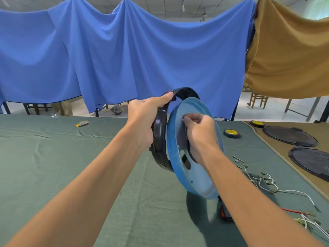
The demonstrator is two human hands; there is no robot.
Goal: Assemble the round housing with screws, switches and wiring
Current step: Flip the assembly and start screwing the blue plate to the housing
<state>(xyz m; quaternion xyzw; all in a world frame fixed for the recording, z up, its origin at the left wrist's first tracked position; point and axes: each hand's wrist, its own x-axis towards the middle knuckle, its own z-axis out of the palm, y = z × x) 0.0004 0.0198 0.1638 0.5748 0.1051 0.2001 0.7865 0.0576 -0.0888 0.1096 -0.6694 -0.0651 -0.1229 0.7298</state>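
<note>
- I hold the round housing (178,139) up on edge in the air above the worktop (71,157), tilted, with its flat face turned to my right.
- It shows as a black ring (158,132) on the left and a blue disc (201,179) against it on the right; the lower edge of the disc hangs clear of the cloth.
- My left hand (142,120) grips the black ring from the left, fingers wrapped behind it and the thumb laid along its upper edge.
- My right hand (199,132) is at the blue face, fingers curled and pinched together on something small and pale, perhaps a screw, though it is too small to be sure.
- Under my right forearm a red and black object (225,213) lies on the worktop, mostly hidden.
- To the right lie small metal pieces (237,158) and a tangle of white wires (263,182), with a red lead among those nearest me.
- A roll of tape (231,133) with a yellow core sits beyond the housing, on the green cloth.
- Further right, on a brown cloth, two black round covers (289,135) lie flat, and a second roll (257,123) sits behind them.
- Far left, a small yellow and grey item (82,123) lies near the back edge.
- A blue curtain (124,59) and a brown one (288,50) hang behind.
</note>
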